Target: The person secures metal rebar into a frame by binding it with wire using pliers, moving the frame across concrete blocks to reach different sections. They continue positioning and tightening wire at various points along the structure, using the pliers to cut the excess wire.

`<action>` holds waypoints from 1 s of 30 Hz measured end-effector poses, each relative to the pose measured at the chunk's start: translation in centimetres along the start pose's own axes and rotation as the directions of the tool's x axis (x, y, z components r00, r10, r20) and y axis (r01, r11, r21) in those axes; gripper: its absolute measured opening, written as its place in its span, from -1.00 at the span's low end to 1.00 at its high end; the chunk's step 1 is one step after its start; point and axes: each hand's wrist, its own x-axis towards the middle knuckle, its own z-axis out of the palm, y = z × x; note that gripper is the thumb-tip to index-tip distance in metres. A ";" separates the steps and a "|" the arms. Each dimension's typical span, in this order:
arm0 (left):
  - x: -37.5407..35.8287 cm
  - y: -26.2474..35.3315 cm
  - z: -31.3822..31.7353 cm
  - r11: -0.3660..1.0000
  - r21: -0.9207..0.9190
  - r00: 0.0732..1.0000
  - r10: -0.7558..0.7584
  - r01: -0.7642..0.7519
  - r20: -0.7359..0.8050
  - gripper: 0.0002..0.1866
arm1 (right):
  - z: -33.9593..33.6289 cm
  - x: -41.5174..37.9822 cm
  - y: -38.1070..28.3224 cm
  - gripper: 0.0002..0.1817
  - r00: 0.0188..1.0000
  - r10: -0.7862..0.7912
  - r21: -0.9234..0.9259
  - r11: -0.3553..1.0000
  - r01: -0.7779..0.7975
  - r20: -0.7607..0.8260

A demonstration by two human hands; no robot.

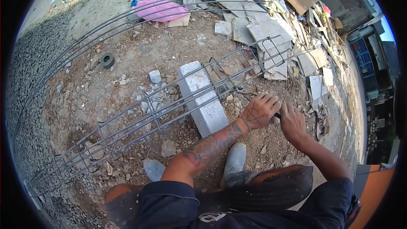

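Both hands are closed on a pair of pincers (246, 94). Its head touches or lies very near the lower bar of the rebar cage (182, 99), by a square stirrup. My left hand (261, 110) wraps the handles nearer the head. Farther back, my right hand (292, 121) grips the dark handle end, close against the left. The fingers hide most of the handles. Under the cage, a pale concrete block (206, 101) props it above the ground. The cage runs diagonally from lower left to upper right, with several stirrups around its long bars.
Long loose steel bars (123, 13) curve across the back. A roll of dark wire or tape (107, 60) lies on the soil. Pink plastic (163, 8) and broken boards (271, 32) are heaped behind. My boots (235, 157) stand below the block, among rubble; gravel (34, 72) is at left.
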 end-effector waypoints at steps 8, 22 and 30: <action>1.1 -0.8 0.3 0.976 -0.031 0.959 -0.204 0.214 0.198 -0.68 | -0.5 -0.7 -0.5 -0.77 0.991 0.113 0.040 0.992 -0.116 0.066; 1.2 0.4 -1.3 0.973 0.050 0.940 -0.205 0.226 -0.274 -0.87 | -3.7 0.9 -1.6 -0.85 0.977 0.174 -0.227 0.963 -0.143 0.123; 2.4 1.3 -1.3 0.933 -0.212 0.941 -0.238 0.290 0.241 -0.80 | -4.7 -2.3 -0.8 -0.72 0.947 0.278 -0.117 0.958 -0.262 0.160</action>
